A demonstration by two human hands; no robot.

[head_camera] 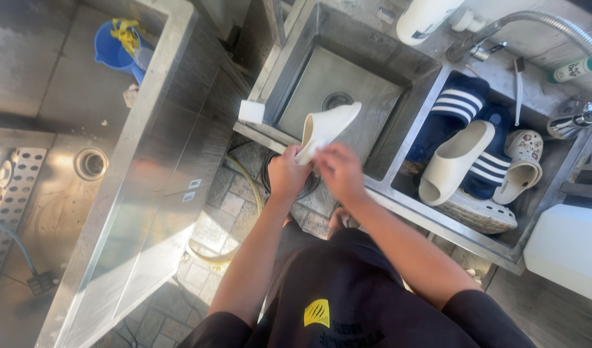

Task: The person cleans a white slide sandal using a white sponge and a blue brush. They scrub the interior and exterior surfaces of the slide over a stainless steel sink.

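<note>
A cream foam slide sandal (pixel 327 128) is held over the front edge of the left steel sink basin (pixel 347 71). My left hand (pixel 287 174) grips its heel end from below. My right hand (pixel 338 171) is closed against the same end, fingers on the sandal's edge. The right basin (pixel 405 132) holds several shoes: a matching cream slide (pixel 452 161), two navy slides with white stripes (pixel 460 106), and a pale clog with charms (pixel 522 164).
A white sponge block (pixel 251 111) sits on the sink's left corner. A flexible metal tap hose (pixel 554 26) arcs over the right basin; a toothbrush (pixel 518 90) and a green-capped tube (pixel 573 69) lie nearby. A white bottle (pixel 425 19) stands behind. A large steel tank (pixel 115 174) with a blue scoop (pixel 115 48) stands left.
</note>
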